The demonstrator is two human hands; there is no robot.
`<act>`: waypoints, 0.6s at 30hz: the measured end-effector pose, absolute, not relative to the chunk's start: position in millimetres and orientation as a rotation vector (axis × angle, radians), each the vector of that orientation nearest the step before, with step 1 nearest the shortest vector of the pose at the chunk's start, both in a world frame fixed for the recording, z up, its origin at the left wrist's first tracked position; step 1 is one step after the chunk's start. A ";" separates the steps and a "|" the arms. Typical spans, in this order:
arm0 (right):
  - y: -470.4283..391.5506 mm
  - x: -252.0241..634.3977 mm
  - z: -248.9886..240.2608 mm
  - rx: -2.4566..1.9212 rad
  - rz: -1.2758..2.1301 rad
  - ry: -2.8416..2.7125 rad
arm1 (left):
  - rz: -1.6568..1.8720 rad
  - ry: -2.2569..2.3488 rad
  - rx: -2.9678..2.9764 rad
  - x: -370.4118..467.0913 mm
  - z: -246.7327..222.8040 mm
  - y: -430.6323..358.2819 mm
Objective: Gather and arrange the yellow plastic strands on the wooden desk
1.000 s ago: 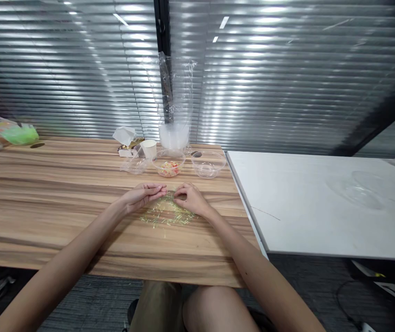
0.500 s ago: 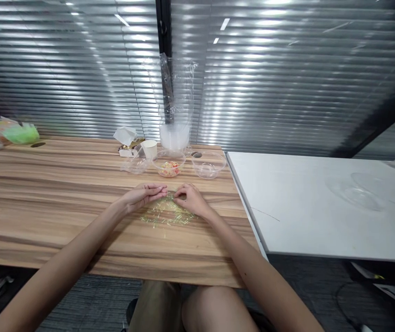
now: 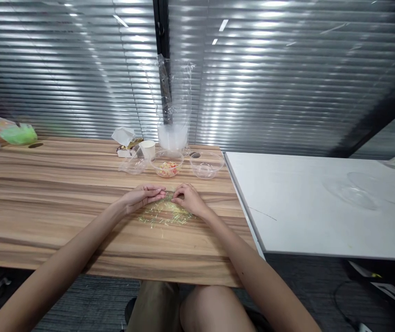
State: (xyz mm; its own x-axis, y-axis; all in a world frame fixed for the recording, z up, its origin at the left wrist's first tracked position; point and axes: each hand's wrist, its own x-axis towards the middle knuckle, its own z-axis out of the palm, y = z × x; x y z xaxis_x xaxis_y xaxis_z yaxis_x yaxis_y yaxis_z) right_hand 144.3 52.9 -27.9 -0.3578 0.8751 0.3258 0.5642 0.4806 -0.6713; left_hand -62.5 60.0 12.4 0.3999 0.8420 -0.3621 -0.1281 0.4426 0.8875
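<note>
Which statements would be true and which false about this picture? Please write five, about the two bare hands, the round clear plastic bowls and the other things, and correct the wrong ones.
1. Thin yellow-green pieces lie scattered on the brown wood-grain table. True.
2. The two bare hands are clasped together. False: a gap shows between the left hand and the right hand.
3. The left round clear plastic bowl contains small red, orange and yellow pieces. True.
4. The white round cup stands to the right of both bowls. False: the white round cup stands behind and left of the left bowl.
5. A thin dark strand lies on the white rectangular table. True.
</note>
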 end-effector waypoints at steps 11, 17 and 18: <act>50.4 145.0 -25.5 -1.181 0.529 -2.102 | 0.724 0.959 0.890 -62.9 8.0 63.5; 48.1 143.8 -25.2 -1.121 0.532 -2.128 | 0.716 0.973 0.903 -63.5 7.9 64.6; 47.8 143.3 -24.7 -1.120 0.533 -2.131 | 0.715 0.981 0.904 -63.6 7.9 64.8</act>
